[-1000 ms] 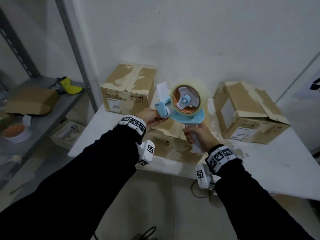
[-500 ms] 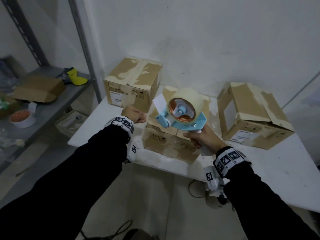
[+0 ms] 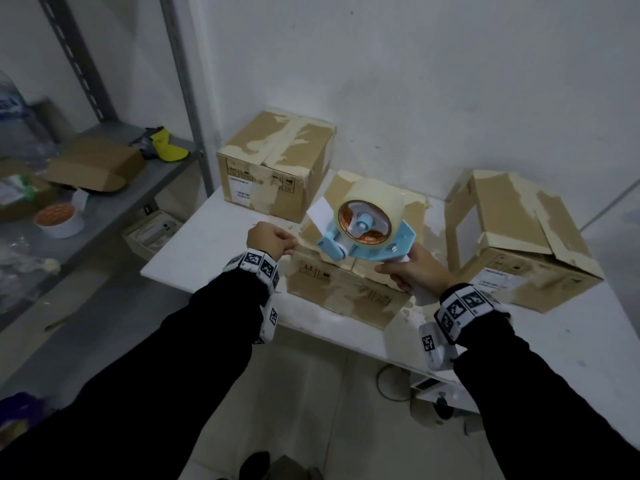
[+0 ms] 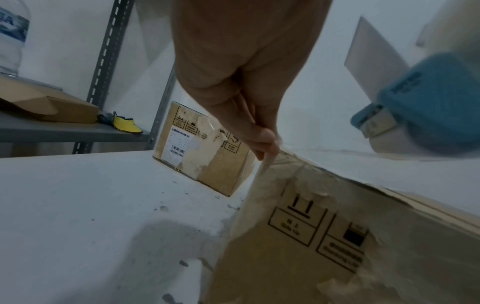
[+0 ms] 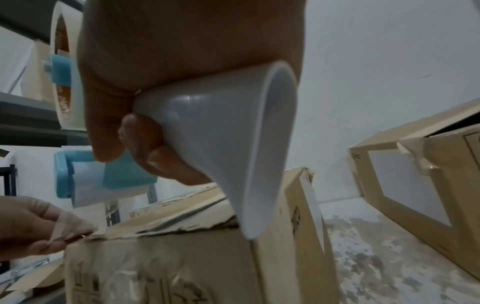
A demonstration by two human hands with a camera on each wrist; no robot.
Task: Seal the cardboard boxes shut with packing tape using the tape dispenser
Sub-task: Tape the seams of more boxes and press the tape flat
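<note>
Head view: right hand [image 3: 410,271] grips dispenser [image 3: 367,230] handle; left hand [image 3: 270,239] pinches tape end [image 4: 267,164].

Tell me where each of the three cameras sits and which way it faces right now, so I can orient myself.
Head: worn high, looking forward and down at the white table, three cardboard boxes, both dark sleeves and both hands.
Left wrist: under the left hand, looking along the fingers pinching the clear tape end at the middle box corner.
Right wrist: under the right hand, looking along it at the white handle of the tape dispenser.
Shared: both wrist views show the middle box and the dispenser's blue front.
</note>
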